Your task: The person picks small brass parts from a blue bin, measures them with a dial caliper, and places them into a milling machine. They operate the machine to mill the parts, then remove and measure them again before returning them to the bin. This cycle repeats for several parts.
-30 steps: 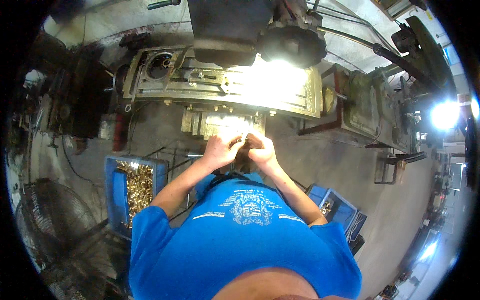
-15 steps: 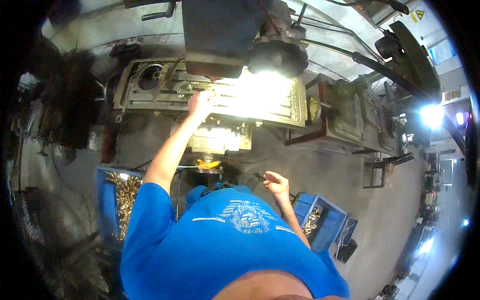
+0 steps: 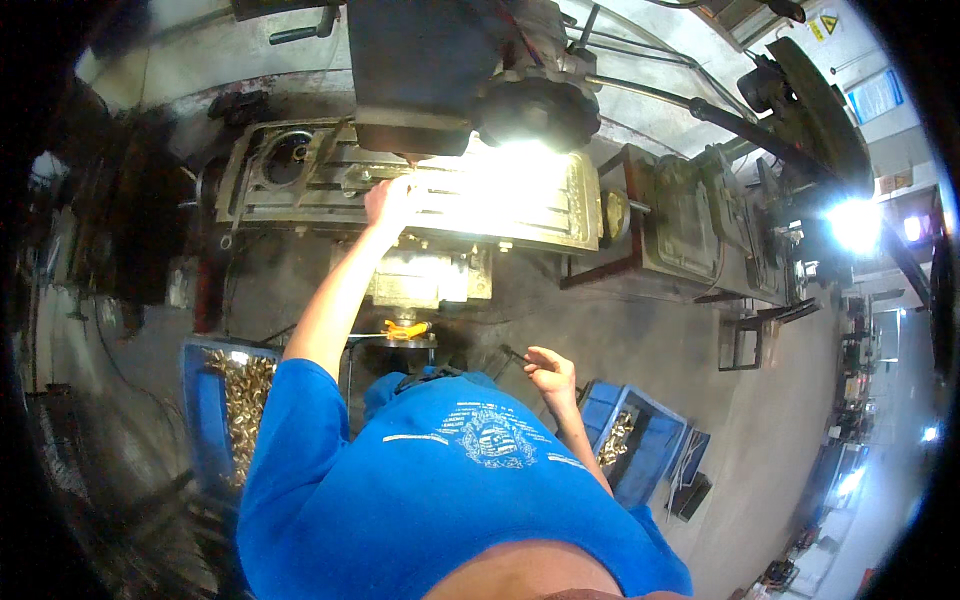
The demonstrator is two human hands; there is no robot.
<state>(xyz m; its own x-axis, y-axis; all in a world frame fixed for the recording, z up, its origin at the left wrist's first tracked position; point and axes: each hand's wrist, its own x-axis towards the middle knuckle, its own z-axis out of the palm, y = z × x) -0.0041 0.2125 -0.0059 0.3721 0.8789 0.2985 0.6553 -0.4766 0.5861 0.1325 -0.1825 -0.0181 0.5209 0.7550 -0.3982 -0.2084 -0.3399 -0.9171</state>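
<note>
My left hand [image 3: 388,203] reaches forward onto the slotted metal table [image 3: 300,210] of a milling machine, next to a small clamp-like fixture [image 3: 357,179] under the dark machine head. Its fingers are curled and bent together at the edge of the glare, so what they hold cannot be made out. Lower and to the right, my right hand [image 3: 552,374] hangs in front of my body. Its thumb and fingers close around the end of a short dark handle [image 3: 513,354]; the handle's far end fades into shadow.
Brass-coloured parts fill a blue crate [image 3: 203,420] at left; another blue crate [image 3: 640,450] with such parts stands at right. An orange-yellow handled object [image 3: 408,330] sits below the table. A round dark machine part [image 3: 535,108] and a bright lamp [image 3: 855,226] are above and right.
The whole view has shifted slightly to the left. My left hand stays at the fixture, its fingers a little more curled; my right hand keeps its place by the dark handle.
</note>
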